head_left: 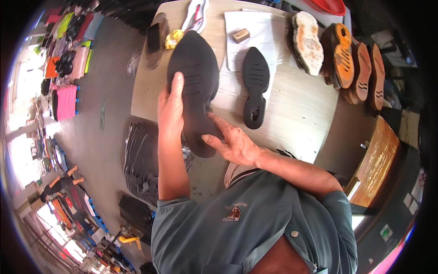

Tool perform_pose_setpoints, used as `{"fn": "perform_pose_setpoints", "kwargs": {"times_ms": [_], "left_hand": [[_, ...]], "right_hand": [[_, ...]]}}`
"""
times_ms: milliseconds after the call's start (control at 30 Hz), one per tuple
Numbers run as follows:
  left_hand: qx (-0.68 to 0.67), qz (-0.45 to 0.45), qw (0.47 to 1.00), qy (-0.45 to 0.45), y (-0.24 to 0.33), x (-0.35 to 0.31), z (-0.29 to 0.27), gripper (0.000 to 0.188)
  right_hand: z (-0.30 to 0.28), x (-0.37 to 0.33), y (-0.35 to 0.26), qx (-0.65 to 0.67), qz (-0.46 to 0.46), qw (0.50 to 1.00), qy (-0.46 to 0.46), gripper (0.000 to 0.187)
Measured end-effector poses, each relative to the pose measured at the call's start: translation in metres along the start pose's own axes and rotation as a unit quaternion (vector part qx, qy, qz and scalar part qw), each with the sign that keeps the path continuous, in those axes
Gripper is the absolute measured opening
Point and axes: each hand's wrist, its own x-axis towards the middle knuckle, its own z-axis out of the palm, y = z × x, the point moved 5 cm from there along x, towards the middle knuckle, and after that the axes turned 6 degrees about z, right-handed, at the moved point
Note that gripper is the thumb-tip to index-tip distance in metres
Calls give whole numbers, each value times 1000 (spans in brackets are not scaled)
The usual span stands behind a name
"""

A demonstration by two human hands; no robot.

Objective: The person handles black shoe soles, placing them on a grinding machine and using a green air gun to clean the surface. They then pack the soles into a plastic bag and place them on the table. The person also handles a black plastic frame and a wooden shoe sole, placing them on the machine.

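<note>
Tilted up in front of me is a large black shoe sole [195,50], with several short grooves across its forefoot. My left hand [171,109] is closed round its left edge, the thumb lying on the grooved face. Lower down, my right hand [236,142] grips the narrower heel part from the right, thumb on the face and a finger along the edge. What the other fingers do behind the sole is hidden. A smaller black sole [255,77], with a hole in its heel, lies on papers [235,58] to the right of the one I hold.
A small brown block [241,35] sits on the papers. Beyond the held sole are a dark phone [153,38] and a yellow crumpled item [174,39]. White, orange [344,57] and brown sole shapes stand at right. Stacked black sheets [139,157] lie below the table's left side.
</note>
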Motion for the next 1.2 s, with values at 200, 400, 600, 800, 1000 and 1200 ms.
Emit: {"fn": "perform_pose_setpoints", "kwargs": {"times_ms": [200,400,600,800,1000,1200], "left_hand": [[213,29,976,24,-49,44,-33,47],[514,209,828,83,-29,35,-28,49],[406,397,816,105,0,-12,21,40],[333,162,927,-61,-159,-16,130,55],[307,278,910,26,-228,-9,133,64],[335,-51,941,-15,-256,10,114,84]], "right_hand": [[35,50,28,-51,38,998,0,76],[3,52,58,7,2,1000,-11,59],[-119,37,132,43,28,941,334,54],[-142,69,203,115,30,966,229,51],[-143,68,202,-55,34,978,200,49],[-141,79,223,249,172,911,279,34]]}}
